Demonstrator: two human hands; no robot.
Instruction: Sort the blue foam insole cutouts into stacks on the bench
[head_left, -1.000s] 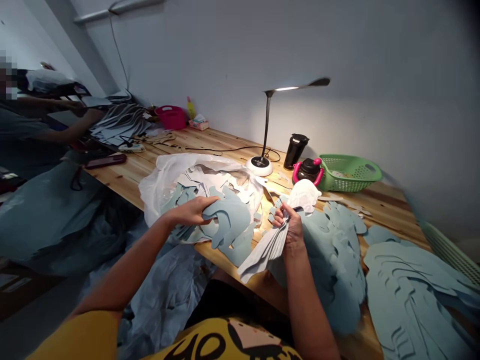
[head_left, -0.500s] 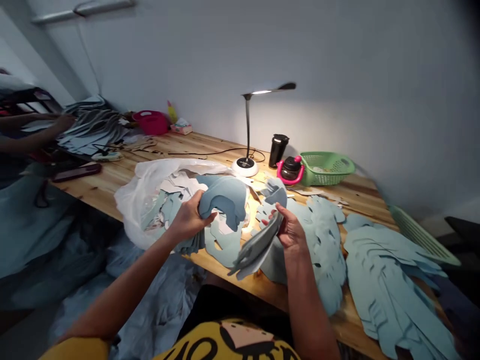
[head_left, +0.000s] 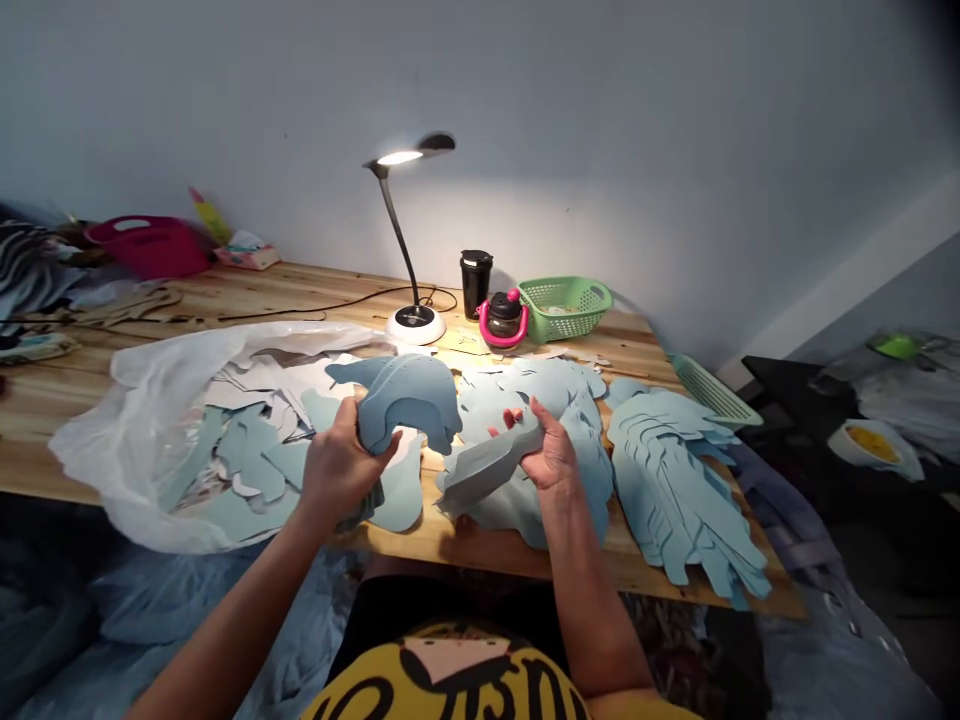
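Observation:
My left hand [head_left: 346,455] grips a small stack of curved blue-grey cut pieces [head_left: 411,395], thumb below and fingers behind; their material looks like leather or thin sheet. Between the thumb and fingers of my right hand [head_left: 551,450] is a bundle of pale grey-blue cut pieces [head_left: 487,466], bent and hanging toward the left. Beneath and behind that hand spreads a heap of light blue cut pieces [head_left: 577,400]. Farther right lies a fanned pile of similar pieces [head_left: 679,480]. On the left, an open white plastic bag [head_left: 161,390] holds blue and white scraps [head_left: 251,450].
A lit desk lamp [head_left: 416,322] stands behind the pieces. Near it are a black tumbler [head_left: 476,285], a pink-handled jar [head_left: 503,322] and a green basket [head_left: 562,310]. A pink basket [head_left: 154,248] and a tissue box [head_left: 247,252] sit at the back left of the wooden table [head_left: 300,290].
The view has turned right, so the lamp and table appear farther left. Both hands still hold their pieces; the right-hand bundle has tilted from steeply hanging to flatter.

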